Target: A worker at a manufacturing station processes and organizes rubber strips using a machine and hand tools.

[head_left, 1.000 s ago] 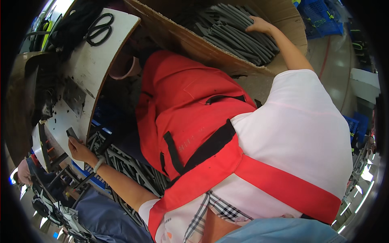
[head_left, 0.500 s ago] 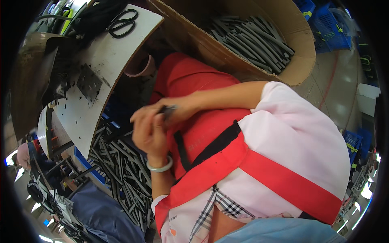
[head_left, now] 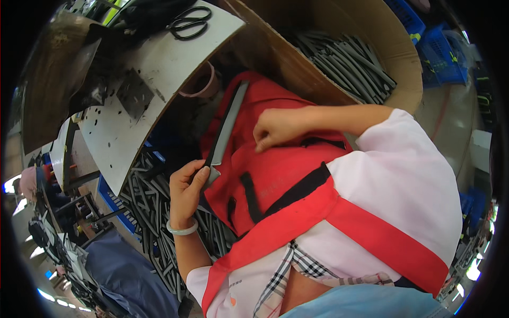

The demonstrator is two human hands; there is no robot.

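The long grey strip (head_left: pixel 225 124) could slip out of line with the red fabric (head_left: pixel 275 169), because only its lower end is held while the rest lies loose along the cloth's left edge. If the left hand (head_left: pixel 188 188) relaxes or twists, the strip will probably swing away or slide down toward the pile of dark strips (head_left: pixel 154 212) below the lap. The red fabric itself is bunched over the person's lap and could sag and drag the strip with it, since the right hand (head_left: pixel 275 129) pins it at one spot only. Nothing sharp is near either hand; the scissors (head_left: pixel 190 22) lie well apart on the white surface (head_left: pixel 159 69).

The left hand comes up from the lower left, wrist bent back with a pale bangle (head_left: pixel 182 229) around it, thumb and fingers closed in a narrow grip on the strip's bottom end, beside the fabric's left edge. The right forearm crosses in from the right, nearly level, and its hand curls downward, fingertips pinched shut on a fold of the red fabric near its middle, just right of the strip. The strip runs upward from the left hand toward the pink ring (head_left: pixel 199 85) under the surface's edge. Behind the right arm stands a cardboard box (head_left: pixel 344 32) holding more dark strips.
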